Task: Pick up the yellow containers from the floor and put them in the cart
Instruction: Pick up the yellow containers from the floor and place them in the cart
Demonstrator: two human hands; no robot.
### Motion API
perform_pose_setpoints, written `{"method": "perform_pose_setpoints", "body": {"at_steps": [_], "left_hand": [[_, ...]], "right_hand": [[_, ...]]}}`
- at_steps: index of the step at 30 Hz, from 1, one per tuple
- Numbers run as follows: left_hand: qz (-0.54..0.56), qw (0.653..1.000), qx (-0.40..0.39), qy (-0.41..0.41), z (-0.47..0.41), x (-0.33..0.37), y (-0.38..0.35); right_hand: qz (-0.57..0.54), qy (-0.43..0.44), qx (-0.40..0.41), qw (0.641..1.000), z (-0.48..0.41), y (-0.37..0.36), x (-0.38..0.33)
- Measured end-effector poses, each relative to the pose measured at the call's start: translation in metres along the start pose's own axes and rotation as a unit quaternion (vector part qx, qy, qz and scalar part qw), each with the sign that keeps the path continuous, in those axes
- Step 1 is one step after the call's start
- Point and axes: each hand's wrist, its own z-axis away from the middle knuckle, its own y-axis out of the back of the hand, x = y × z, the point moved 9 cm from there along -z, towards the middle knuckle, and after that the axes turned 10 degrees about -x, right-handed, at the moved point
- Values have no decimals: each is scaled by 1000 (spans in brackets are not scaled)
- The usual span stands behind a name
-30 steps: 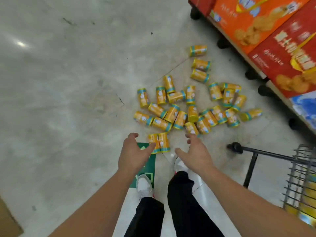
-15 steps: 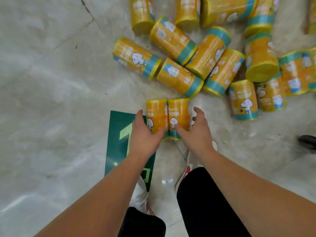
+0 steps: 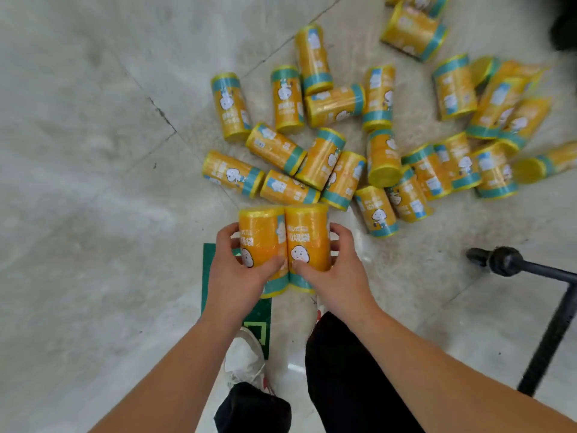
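Two yellow containers with teal bands and a cartoon face lie side by side just in front of me. My left hand (image 3: 240,273) grips the left container (image 3: 260,232), thumb on top and fingers round its far side. My right hand (image 3: 337,270) grips the right container (image 3: 307,232) the same way. Whether the pair touches the floor I cannot tell. Several more yellow containers (image 3: 321,157) lie scattered on the pale floor beyond them, stretching to the upper right. Of the cart only a black frame tube and wheel (image 3: 505,260) show at the right.
A green floor sticker (image 3: 215,254) lies under my left hand. My white shoe (image 3: 246,360) and black trouser legs (image 3: 343,370) are below the hands. The grey tiled floor (image 3: 93,182) spreads out to the left. A dark shape sits at the top right corner.
Both hands have closed round the two nearest containers, thumbs now over their tops. The view has pulled back, showing more of the pile and the cart frame.
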Motion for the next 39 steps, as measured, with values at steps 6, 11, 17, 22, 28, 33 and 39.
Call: {"method": "perform_pose_setpoints", "body": {"at_steps": [6, 11, 17, 22, 28, 33, 39], "left_hand": [[2, 991, -45, -123, 186, 195, 19], [-25, 965, -116, -235, 376, 345, -2], [-65, 925, -215, -307, 553, 426, -89], [-111, 898, -283, -317, 643, 414, -198], [-163, 908, -287, -259, 680, 329, -338], [-214, 934, -231, -170, 659, 259, -418], [-304, 936, -146, -97, 603, 209, -436]], "right_hand": [[-90, 76, 58, 991, 199, 93, -149], [-154, 143, 144, 967, 407, 191, -233], [-203, 173, 268, 926, 603, 293, -224], [-211, 149, 332, 907, 701, 364, -147], [-185, 46, 320, 928, 742, 438, -3], [-100, -47, 284, 953, 719, 490, 95], [-2, -129, 220, 967, 676, 509, 154]]}}
